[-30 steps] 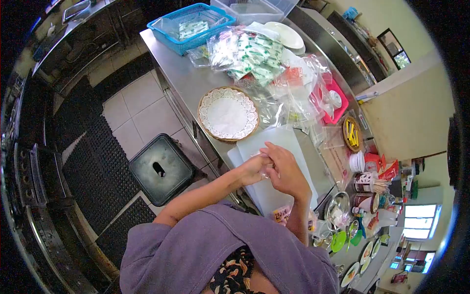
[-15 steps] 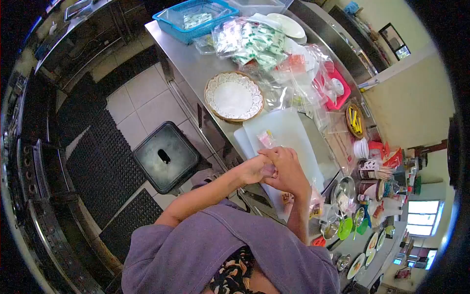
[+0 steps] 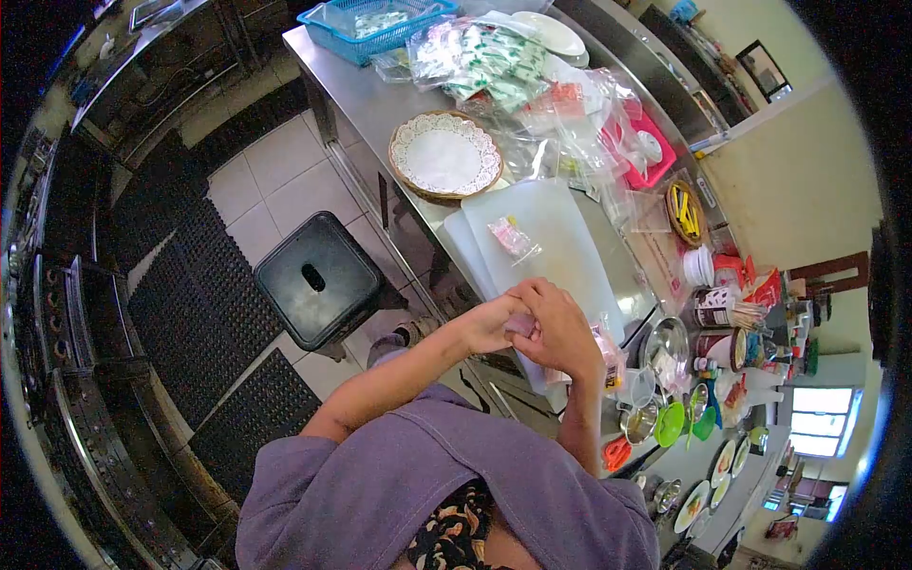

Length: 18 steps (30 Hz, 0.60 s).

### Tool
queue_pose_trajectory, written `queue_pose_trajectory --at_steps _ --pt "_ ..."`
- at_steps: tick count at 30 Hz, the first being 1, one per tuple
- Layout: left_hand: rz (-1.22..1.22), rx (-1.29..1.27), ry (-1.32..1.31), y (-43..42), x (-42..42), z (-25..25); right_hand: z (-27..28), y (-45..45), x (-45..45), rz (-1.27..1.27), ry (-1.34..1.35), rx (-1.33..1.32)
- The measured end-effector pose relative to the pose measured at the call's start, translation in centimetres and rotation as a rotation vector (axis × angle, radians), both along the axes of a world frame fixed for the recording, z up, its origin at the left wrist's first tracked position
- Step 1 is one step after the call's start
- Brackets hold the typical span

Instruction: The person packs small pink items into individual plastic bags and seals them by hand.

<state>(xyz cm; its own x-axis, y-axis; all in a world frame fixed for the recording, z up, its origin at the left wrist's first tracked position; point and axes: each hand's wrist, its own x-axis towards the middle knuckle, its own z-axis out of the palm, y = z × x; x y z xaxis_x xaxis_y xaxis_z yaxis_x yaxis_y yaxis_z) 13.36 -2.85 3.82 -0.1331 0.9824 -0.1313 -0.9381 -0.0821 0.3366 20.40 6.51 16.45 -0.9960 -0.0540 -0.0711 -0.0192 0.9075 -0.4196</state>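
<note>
In the head view, both my hands meet over the near edge of the white cutting boards (image 3: 579, 252). My left hand (image 3: 488, 325) is cupped, palm up, against a small pale purple lump (image 3: 520, 325). Over it curls my right hand (image 3: 562, 332), with the thumb and fingers closed round the lump and against the left hand. What the lump is made of I cannot make out. A small clear packet with pink and yellow print (image 3: 513, 238) lies on the upper board, just beyond my fingers. Another printed packet (image 3: 609, 359) sits beside my right wrist.
A doily-lined basket (image 3: 446, 155) stands beyond the boards, with plastic bags (image 3: 489, 62) and a blue basket (image 3: 375, 38) farther off. At right are a metal bowl (image 3: 665, 344), green bowls (image 3: 670, 424) and jars. A black lidded bin (image 3: 318, 280) is on the floor at left.
The view has shifted slightly, so the boards and packet show more fully beyond my hands. My hands stay together, and the purple lump shows more plainly between them.
</note>
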Motion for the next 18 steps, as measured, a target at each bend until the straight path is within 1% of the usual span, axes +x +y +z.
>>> queue_pose_trajectory --at_steps 4,7,10,13,16,18 --pt "-0.061 -0.053 -0.091 0.3 0.4 0.1 -0.1 0.1 0.5 -0.003 0.024 0.005" --pt "0.009 -0.085 -0.037 0.5 0.4 1.1 -0.8 0.6 0.5 -0.025 0.072 -0.017" --pt "-0.059 -0.052 0.046 0.9 -0.7 1.7 -0.6 1.1 0.2 -0.027 0.127 -0.038" --pt "-0.046 -0.041 0.113 2.0 -1.5 1.9 -1.1 2.1 -0.2 -0.032 0.19 -0.025" --pt "-0.017 -0.115 0.105 2.8 -2.3 2.2 -0.6 2.8 -0.9 -0.086 0.145 -0.075" --pt "-0.02 -0.144 0.191 3.2 -3.6 2.9 -0.3 3.4 -1.3 -0.131 0.261 -0.15"
